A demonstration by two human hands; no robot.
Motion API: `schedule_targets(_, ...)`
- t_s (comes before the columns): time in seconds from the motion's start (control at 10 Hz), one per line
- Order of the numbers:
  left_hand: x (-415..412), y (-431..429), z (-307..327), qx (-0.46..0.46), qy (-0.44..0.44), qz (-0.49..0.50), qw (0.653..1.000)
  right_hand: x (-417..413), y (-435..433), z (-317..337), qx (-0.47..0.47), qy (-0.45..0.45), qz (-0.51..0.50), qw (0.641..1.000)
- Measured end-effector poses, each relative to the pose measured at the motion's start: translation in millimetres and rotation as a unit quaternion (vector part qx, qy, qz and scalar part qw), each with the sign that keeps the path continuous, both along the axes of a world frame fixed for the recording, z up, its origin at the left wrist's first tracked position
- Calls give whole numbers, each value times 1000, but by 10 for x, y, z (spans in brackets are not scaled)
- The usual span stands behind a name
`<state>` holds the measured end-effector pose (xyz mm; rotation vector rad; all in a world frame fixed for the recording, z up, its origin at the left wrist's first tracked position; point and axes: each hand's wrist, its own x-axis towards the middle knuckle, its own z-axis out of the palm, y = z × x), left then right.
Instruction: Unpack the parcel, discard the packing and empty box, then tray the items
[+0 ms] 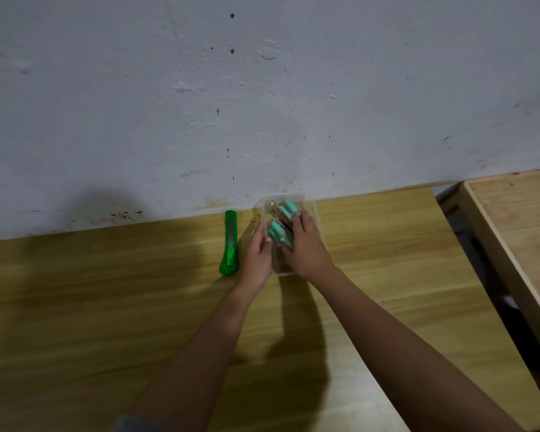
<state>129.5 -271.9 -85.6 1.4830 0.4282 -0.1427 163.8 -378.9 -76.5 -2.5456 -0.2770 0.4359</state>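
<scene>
Your right hand (306, 244) reaches into the tray (317, 213), fingers curled over the teal items (279, 235) inside it; whether it grips them is unclear. Your left hand (258, 254) lies flat against the tray's left wall. Left of the tray lies a green knife (229, 244).

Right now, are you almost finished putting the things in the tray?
Nearly. No parcel box or packing shows on the wooden table, so that part looks done. The mint-green items already lie in the clear plastic tray by the wall. The left hand rests against the tray's side while the right hand reaches inside, arranging them. Left: possibly the green utility knife lying beside the tray.
</scene>
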Motion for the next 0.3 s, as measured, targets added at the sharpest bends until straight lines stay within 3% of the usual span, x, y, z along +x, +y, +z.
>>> schedule_targets(0.1,31,76,47,68,21,-37,997,32,-2,107,-13,37,2,999)
schedule_targets(0.2,-32,182,139,265,27,-144,953,-31,-16,228,-37,46,15,998)
schedule_targets(0.3,-118,301,200,432,40,-233,870,-174,-39,291,-29,37,-3,999)
